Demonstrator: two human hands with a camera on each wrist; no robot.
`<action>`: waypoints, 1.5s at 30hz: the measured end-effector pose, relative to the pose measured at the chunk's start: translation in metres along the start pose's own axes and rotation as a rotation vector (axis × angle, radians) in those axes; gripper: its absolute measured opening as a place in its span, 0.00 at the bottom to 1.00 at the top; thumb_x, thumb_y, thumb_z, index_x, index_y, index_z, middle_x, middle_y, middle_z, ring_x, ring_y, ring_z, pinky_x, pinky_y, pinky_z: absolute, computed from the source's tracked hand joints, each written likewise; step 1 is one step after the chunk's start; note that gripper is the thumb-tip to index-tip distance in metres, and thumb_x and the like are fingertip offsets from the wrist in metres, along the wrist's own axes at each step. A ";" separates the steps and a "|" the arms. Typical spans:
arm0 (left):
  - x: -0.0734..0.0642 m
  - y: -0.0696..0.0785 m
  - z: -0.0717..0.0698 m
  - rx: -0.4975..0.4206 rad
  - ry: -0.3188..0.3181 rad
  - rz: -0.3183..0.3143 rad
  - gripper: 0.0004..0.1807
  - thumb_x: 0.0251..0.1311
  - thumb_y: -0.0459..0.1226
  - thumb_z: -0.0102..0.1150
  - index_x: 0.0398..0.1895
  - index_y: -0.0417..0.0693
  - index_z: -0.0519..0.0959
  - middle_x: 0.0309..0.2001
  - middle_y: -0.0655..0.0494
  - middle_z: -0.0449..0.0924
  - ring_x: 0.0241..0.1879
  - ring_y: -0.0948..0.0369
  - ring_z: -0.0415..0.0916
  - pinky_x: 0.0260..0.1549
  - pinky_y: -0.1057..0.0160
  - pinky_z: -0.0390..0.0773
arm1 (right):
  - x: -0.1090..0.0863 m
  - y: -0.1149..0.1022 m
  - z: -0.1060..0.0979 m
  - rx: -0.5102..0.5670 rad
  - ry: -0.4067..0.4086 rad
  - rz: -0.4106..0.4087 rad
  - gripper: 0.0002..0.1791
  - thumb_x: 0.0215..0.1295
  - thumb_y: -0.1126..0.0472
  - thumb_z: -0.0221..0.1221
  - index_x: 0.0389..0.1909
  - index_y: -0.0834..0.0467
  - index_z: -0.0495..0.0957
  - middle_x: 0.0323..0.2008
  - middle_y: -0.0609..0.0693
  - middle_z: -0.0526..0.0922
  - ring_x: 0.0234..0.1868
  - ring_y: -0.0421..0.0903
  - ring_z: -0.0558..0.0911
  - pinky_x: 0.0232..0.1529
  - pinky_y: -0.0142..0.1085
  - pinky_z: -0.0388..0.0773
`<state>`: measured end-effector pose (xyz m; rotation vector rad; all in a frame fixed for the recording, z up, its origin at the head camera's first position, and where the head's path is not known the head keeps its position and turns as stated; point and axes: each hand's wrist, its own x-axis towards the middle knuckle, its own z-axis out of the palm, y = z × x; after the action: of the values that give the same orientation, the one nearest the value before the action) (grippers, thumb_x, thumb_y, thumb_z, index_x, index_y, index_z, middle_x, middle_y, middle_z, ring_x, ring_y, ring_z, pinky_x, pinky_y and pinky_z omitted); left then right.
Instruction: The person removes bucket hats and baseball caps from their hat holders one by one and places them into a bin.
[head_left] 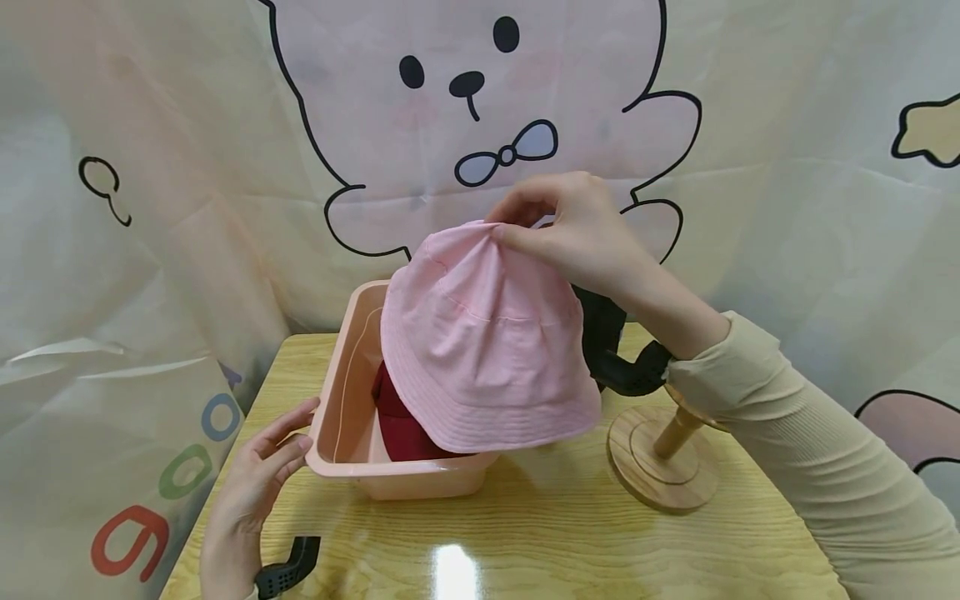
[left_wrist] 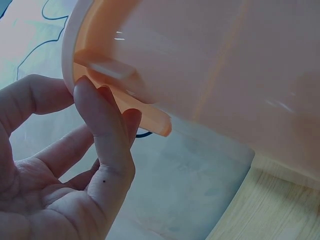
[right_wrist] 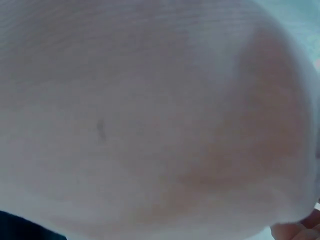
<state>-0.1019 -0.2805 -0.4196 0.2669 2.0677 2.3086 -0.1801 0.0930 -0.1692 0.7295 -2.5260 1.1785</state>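
Note:
A pink bucket hat (head_left: 487, 342) hangs in the air, its crown pinched between the thumb and fingers of my right hand (head_left: 573, 233). It covers much of a peach plastic basin (head_left: 341, 375). Inside the basin lies a dark red cloth item (head_left: 405, 429), partly hidden by the hat. My left hand (head_left: 258, 475) grips the basin's left rim; the left wrist view has the thumb and fingers (left_wrist: 102, 120) on that rim (left_wrist: 70, 45). Close, blurred pale fabric, apparently the hat (right_wrist: 150, 125), fills most of the right wrist view, with fingertips (right_wrist: 295, 231) at its lower right corner.
A round wooden stand (head_left: 663, 458) is on the wooden table (head_left: 555, 533), right of the basin. Something black (head_left: 600, 321) shows behind the hat, mostly hidden. A cartoon-printed curtain (head_left: 787, 250) hangs behind the table and along its left side.

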 end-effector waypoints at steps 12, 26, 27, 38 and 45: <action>-0.001 0.001 0.000 -0.007 0.007 0.003 0.25 0.67 0.24 0.45 0.65 0.48 0.72 0.49 0.64 0.78 0.45 0.69 0.80 0.42 0.72 0.81 | 0.012 -0.007 0.019 0.084 -0.026 0.003 0.04 0.57 0.63 0.64 0.32 0.55 0.87 0.32 0.49 0.86 0.32 0.39 0.81 0.37 0.30 0.76; -0.003 -0.001 -0.001 -0.041 -0.033 0.044 0.25 0.67 0.23 0.43 0.66 0.45 0.71 0.50 0.62 0.76 0.44 0.69 0.79 0.42 0.72 0.81 | 0.027 -0.012 0.045 0.148 -0.051 -0.001 0.04 0.57 0.64 0.64 0.32 0.56 0.86 0.32 0.50 0.87 0.32 0.40 0.84 0.38 0.30 0.78; -0.003 -0.001 -0.001 -0.041 -0.034 0.046 0.25 0.67 0.23 0.43 0.66 0.45 0.70 0.50 0.62 0.76 0.44 0.69 0.79 0.42 0.72 0.81 | 0.028 -0.012 0.048 0.154 -0.052 0.003 0.04 0.57 0.64 0.64 0.32 0.56 0.86 0.32 0.50 0.87 0.32 0.40 0.84 0.38 0.30 0.78; -0.001 0.000 0.000 -0.041 -0.030 0.046 0.25 0.67 0.22 0.43 0.65 0.46 0.72 0.49 0.63 0.77 0.44 0.69 0.79 0.42 0.71 0.81 | 0.036 -0.009 0.069 0.246 -0.072 0.073 0.03 0.57 0.64 0.63 0.31 0.56 0.85 0.31 0.50 0.85 0.32 0.42 0.83 0.36 0.30 0.78; 0.000 -0.001 0.000 -0.030 -0.031 0.042 0.25 0.67 0.23 0.43 0.65 0.45 0.71 0.49 0.63 0.76 0.43 0.69 0.79 0.42 0.71 0.81 | 0.039 -0.001 0.082 0.249 -0.065 0.102 0.03 0.58 0.63 0.64 0.32 0.56 0.85 0.31 0.49 0.85 0.32 0.42 0.82 0.36 0.29 0.78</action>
<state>-0.1016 -0.2801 -0.4206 0.3463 2.0311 2.3405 -0.2140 0.0164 -0.2045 0.7125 -2.5229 1.5485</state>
